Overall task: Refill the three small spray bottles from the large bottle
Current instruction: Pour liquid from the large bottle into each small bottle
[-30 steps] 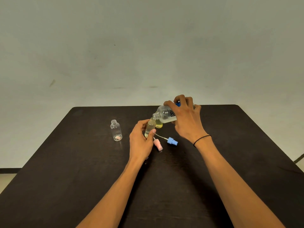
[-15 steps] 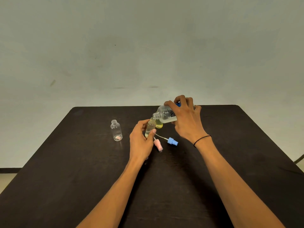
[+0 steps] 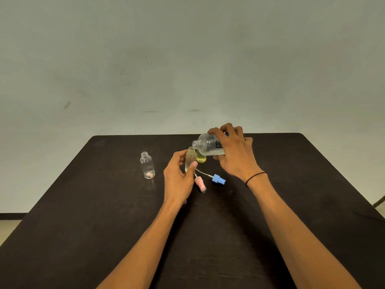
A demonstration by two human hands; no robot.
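Note:
My right hand point(image 3: 233, 155) grips the large frosted bottle point(image 3: 208, 145), tipped nearly level with its open mouth pointing left, just above a small bottle. My left hand point(image 3: 179, 178) holds that small uncapped bottle point(image 3: 190, 160) upright on the table; it holds pale liquid. Right behind it stands a second small bottle point(image 3: 201, 157) with yellow liquid, partly hidden by the large bottle. A third small clear bottle point(image 3: 147, 168), uncapped, stands alone to the left with something pink at its bottom.
A pink spray cap point(image 3: 200, 183) and a blue spray cap point(image 3: 218, 180), each with a thin tube, lie on the dark table point(image 3: 83, 205) just right of my left hand. A pale wall rises behind the table's far edge.
The large bottle's mouth has lifted slightly away from the small bottle's neck. Both hands keep their grips and stay in about the same place.

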